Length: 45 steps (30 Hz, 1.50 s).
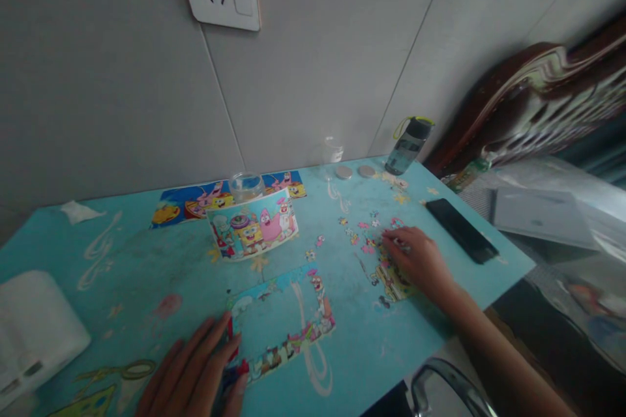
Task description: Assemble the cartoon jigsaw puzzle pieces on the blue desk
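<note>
A partly built jigsaw frame (293,332) lies on the turquoise table (147,260), its border joined and its middle bare. My left hand (195,371) rests flat and open at the frame's lower left corner, fingers stretched out. My right hand (415,260) reaches to the right over a scatter of loose puzzle pieces (364,234), fingertips curled down onto them; whether a piece is pinched I cannot tell. A reference picture card (254,225) of cartoon characters stands propped behind the frame.
A black phone (462,230) lies at the table's right edge. A water bottle (408,144), two round lids (355,172), a clear cup (332,151) and a glass jar (246,186) stand at the back. A white device (34,332) sits at left. A chair arm (445,381) is below.
</note>
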{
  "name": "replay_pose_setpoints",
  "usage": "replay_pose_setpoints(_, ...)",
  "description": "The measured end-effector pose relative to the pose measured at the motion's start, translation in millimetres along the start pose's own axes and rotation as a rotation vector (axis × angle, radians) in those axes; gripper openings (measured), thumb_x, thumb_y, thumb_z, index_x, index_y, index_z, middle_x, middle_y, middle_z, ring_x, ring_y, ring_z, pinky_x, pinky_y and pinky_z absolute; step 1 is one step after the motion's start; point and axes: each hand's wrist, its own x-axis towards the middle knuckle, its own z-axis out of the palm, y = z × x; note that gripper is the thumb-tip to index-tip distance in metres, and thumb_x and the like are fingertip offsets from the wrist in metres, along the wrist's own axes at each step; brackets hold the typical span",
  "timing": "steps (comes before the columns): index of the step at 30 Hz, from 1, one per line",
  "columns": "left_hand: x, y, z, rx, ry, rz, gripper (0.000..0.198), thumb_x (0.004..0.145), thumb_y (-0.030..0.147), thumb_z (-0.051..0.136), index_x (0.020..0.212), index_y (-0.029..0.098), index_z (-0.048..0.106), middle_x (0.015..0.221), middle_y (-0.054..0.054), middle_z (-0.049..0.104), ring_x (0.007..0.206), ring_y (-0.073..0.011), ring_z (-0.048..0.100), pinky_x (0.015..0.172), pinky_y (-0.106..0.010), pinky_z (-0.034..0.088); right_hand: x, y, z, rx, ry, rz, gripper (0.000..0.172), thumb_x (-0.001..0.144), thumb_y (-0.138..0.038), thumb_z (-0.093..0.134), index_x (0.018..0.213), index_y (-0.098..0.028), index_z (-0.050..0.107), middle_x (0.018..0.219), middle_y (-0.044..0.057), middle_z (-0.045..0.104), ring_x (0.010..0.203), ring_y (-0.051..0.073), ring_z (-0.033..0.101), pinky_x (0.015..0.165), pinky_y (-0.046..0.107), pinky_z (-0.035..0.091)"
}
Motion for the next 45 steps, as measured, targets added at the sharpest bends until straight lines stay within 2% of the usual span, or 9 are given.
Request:
replay_pose_setpoints(5, 1.4, -1.2, -5.1, 0.062, -0.028, 0.029, 0.037, 0.089, 0.038, 0.061, 0.123, 0.025, 0.060, 0.140, -0.009, 0.061, 0.127, -0.0300, 0.057, 0.101, -0.047, 0.050, 28.4, -33.2, 20.6, 0.076, -0.133, -0.148, 0.026, 0.097, -0.036, 0.058, 0.112, -0.022, 0.074, 0.106, 0.009, 0.073, 0.098, 0.024, 0.066, 0.092, 0.038, 0.050)
replay_pose_setpoints(11, 10.3, 16.1, -18.4, 0.051, -0.052, -0.057, 0.031, 0.093, 0.032, 0.060, 0.122, 0.023, 0.061, 0.140, -0.009, 0.059, 0.131, -0.0286, 0.053, 0.106, -0.049, 0.047, 48.3, -29.6, 35.3, 0.126, -0.145, -0.066, 0.025, 0.089, -0.036, 0.065, 0.101, -0.017, 0.076, 0.096, 0.009, 0.074, 0.085, 0.021, 0.067, 0.078, 0.033, 0.051)
replay_pose_setpoints(16, 16.0, 31.5, -32.5, 0.044, -0.045, -0.072, 0.022, 0.097, 0.026, 0.053, 0.116, 0.019, 0.063, 0.133, -0.011, 0.063, 0.128, -0.0272, 0.055, 0.107, -0.050, 0.046, 54.0, -28.8, 33.1, 0.326, -0.231, 0.058, 0.024, 0.082, -0.036, 0.066, 0.086, -0.014, 0.075, 0.072, 0.005, 0.073, 0.059, 0.016, 0.061, 0.058, 0.028, 0.046)
replay_pose_setpoints(18, 16.1, 36.5, -38.1, 0.047, -0.050, -0.079, 0.022, 0.099, 0.026, 0.051, 0.115, 0.019, 0.063, 0.133, -0.012, 0.063, 0.128, -0.0270, 0.055, 0.108, -0.050, 0.046, 51.4, -38.1, 30.8, 0.426, -0.191, 0.089, 0.027, 0.082, -0.037, 0.065, 0.087, -0.011, 0.074, 0.069, 0.006, 0.072, 0.056, 0.015, 0.059, 0.054, 0.027, 0.045)
replay_pose_setpoints(23, 11.5, 40.4, -39.7, 0.038, -0.048, -0.103, 0.025, 0.102, 0.029, 0.045, 0.119, 0.018, 0.060, 0.135, -0.013, 0.061, 0.130, -0.0270, 0.053, 0.112, -0.049, 0.040, 25.1, -101.1, 44.0, 0.677, 0.027, -0.095, 0.047, 0.081, -0.040, 0.065, 0.118, -0.011, 0.073, 0.087, 0.008, 0.076, 0.070, 0.018, 0.064, 0.068, 0.031, 0.050)
replay_pose_setpoints(26, 9.4, 37.4, -33.0, 0.021, -0.061, -0.122, 0.022, 0.099, 0.032, 0.051, 0.114, 0.020, 0.061, 0.131, -0.012, 0.063, 0.127, -0.0282, 0.055, 0.111, -0.049, 0.041, 9.1, -150.0, 68.5, 0.870, 0.057, -0.115, 0.044, 0.081, -0.044, 0.065, 0.112, -0.015, 0.077, 0.097, 0.009, 0.078, 0.081, 0.022, 0.067, 0.078, 0.036, 0.052)
replay_pose_setpoints(31, 8.7, 33.2, -23.5, 0.009, -0.012, -0.134, 0.027, 0.098, 0.031, 0.052, 0.123, 0.022, 0.058, 0.134, -0.010, 0.061, 0.129, -0.0280, 0.053, 0.112, -0.050, 0.039, 5.2, -194.7, 97.9, 0.994, 0.005, -0.114, 0.043, 0.081, -0.052, 0.067, 0.093, -0.013, 0.078, 0.080, 0.011, 0.077, 0.070, 0.024, 0.070, 0.069, 0.035, 0.053)
replay_pose_setpoints(39, 8.4, 36.5, -28.1, -0.003, -0.021, -0.137, 0.028, 0.099, 0.033, 0.051, 0.124, 0.021, 0.057, 0.134, -0.010, 0.061, 0.128, -0.0276, 0.052, 0.112, -0.048, 0.038, -9.1, -191.6, 100.1, 1.169, -0.148, -0.080, 0.052, 0.081, -0.055, 0.070, 0.114, -0.014, 0.072, 0.087, 0.011, 0.079, 0.082, 0.026, 0.074, 0.069, 0.032, 0.052)
replay_pose_setpoints(45, 10.0, 38.5, -30.0, -0.005, -0.004, -0.153, 0.027, 0.098, 0.035, 0.052, 0.120, 0.021, 0.058, 0.129, -0.011, 0.063, 0.124, -0.0289, 0.054, 0.108, -0.049, 0.040, -14.9, -185.4, 96.9, 1.062, -0.165, -0.055, 0.061, 0.083, -0.056, 0.068, 0.123, -0.011, 0.072, 0.077, 0.008, 0.078, 0.069, 0.022, 0.069, 0.070, 0.036, 0.052)
